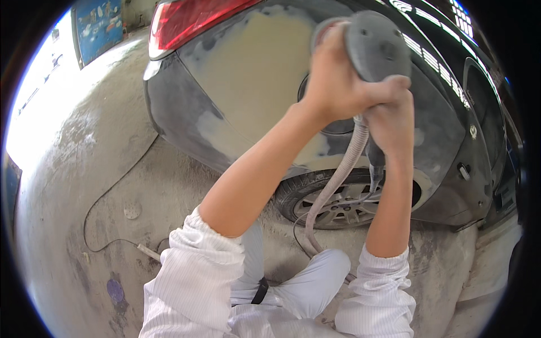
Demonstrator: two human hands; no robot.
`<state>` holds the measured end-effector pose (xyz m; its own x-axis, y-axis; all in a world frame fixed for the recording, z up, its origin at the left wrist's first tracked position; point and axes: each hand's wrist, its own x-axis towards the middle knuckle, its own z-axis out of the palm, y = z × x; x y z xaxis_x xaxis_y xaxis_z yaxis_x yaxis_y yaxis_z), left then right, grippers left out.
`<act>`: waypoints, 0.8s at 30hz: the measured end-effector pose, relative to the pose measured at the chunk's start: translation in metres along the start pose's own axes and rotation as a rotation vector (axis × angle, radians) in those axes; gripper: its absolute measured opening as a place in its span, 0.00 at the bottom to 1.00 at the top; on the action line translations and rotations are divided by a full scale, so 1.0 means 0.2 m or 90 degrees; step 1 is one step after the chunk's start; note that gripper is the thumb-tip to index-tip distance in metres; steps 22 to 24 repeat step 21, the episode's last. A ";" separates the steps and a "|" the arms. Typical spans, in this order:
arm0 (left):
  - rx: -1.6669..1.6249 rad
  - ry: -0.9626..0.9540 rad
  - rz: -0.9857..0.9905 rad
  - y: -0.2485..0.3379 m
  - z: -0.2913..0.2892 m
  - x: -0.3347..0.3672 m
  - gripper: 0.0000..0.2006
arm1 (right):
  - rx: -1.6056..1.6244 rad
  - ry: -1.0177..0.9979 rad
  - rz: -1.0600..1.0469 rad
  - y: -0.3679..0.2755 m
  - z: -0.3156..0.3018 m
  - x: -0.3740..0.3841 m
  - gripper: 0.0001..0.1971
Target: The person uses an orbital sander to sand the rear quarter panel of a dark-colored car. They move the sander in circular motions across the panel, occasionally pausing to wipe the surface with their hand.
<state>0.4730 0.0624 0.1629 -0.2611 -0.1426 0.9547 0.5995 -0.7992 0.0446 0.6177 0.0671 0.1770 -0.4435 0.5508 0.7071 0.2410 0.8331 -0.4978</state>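
Both hands hold a grey orbital sander (pixel 378 49) up in front of the car's rear side panel. My left hand (pixel 337 81) is closed round the side of its head, partly covering a round disc behind it. My right hand (pixel 391 115) is wrapped round the sander's lower part, where a ribbed hose (pixel 341 169) runs down. Behind them, the dark car panel (pixel 174 107) carries a broad patch of cream body filler (pixel 242 73) with blurred edges. Motion smears the sander and fingers slightly, and whether its pad touches the panel cannot be told.
The car's rear wheel (pixel 338 200) is below my hands, with a red tail light (pixel 194 22) at upper left. A thin dark cable (pixel 104 194) curves over the dusty concrete floor (pixel 67 169). A blue door panel (pixel 100 28) stands far left. My bent knee (pixel 324 276) is near the hose.
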 end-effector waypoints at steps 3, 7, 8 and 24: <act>-0.037 0.041 -0.138 -0.11 -0.27 -0.29 0.46 | -0.181 -0.085 -0.027 -0.02 0.25 -0.06 0.15; -0.134 0.185 -0.415 -0.07 -0.72 -0.88 0.54 | -0.288 -0.264 -0.060 -0.06 0.66 -0.31 0.36; -0.157 0.229 -0.458 -0.03 -0.79 -1.00 0.56 | -0.290 -0.330 -0.049 -0.05 0.72 -0.37 0.46; -0.340 0.155 -0.655 0.36 -0.56 -1.63 0.79 | -0.301 -0.364 0.182 0.31 0.50 -0.99 0.40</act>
